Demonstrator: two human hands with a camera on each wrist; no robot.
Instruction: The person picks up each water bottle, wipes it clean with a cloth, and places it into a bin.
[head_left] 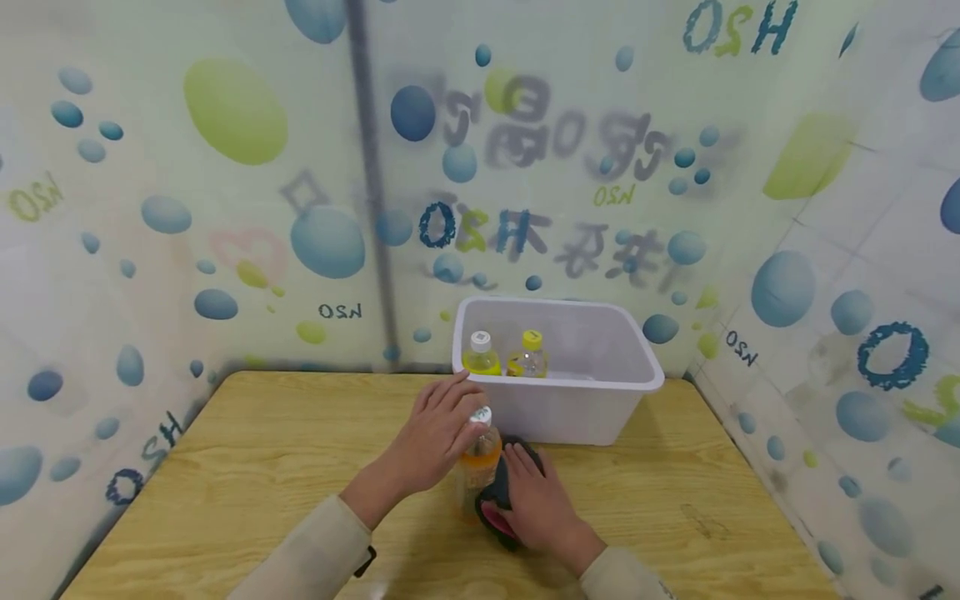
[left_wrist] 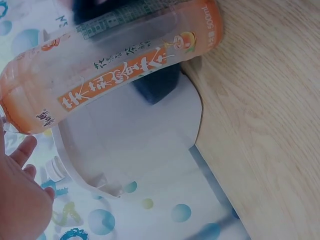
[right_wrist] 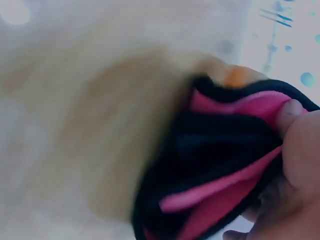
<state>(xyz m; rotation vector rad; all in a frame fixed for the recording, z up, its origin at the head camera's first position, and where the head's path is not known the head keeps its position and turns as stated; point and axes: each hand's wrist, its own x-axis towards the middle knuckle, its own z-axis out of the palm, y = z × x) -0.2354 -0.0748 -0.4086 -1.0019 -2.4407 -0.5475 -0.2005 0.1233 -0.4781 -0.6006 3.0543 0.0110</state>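
An orange-labelled drink bottle (head_left: 480,471) stands upright on the table in front of the white bin. My left hand (head_left: 438,429) holds it at the top, its fingers and thumb around the white cap (head_left: 482,414). On the bottle's right side, a black cloth with a pink inner face (head_left: 501,492) lies against it, gripped by my right hand (head_left: 542,504). In the left wrist view the bottle's label (left_wrist: 117,77) faces the camera, with dark cloth both above and below it. The right wrist view shows the folded cloth (right_wrist: 215,145) with my thumb on its pink side.
A white plastic bin (head_left: 558,412) stands at the back of the wooden table (head_left: 315,450). Inside its left part are a white-capped bottle with yellow contents (head_left: 482,361) and a yellow-capped clear bottle (head_left: 532,361). Patterned walls (head_left: 247,333) enclose the table's back and sides.
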